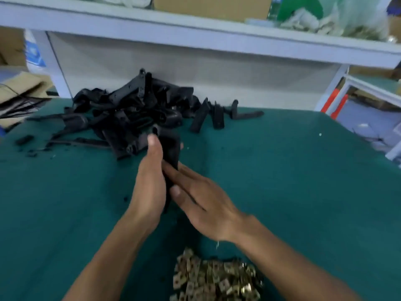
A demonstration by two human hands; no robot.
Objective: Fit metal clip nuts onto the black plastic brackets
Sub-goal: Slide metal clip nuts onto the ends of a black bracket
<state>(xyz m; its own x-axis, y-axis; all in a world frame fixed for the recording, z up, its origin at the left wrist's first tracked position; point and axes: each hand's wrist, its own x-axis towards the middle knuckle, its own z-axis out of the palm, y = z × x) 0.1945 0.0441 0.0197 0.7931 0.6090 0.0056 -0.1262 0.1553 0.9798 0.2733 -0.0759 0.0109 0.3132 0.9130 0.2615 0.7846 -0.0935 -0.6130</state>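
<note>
A black plastic bracket (171, 153) stands upright between my hands over the green table. My left hand (149, 183) grips it from the left, thumb near its top and fingertips showing round its right side. My right hand (201, 198) lies against its lower part with fingers stretched out straight and thumb touching the bracket. A heap of black brackets (130, 111) lies behind my hands. A pile of brass-coloured metal clip nuts (214, 279) sits at the near edge between my forearms. The frame is blurred, so I cannot tell whether a clip nut is on the held bracket.
The green table mat (293, 181) stretches to the right. A white shelf (195, 40) runs overhead at the back with boxes and bags on it. A few loose brackets (219, 116) lie right of the heap. Cardboard (19, 90) sits at the far left.
</note>
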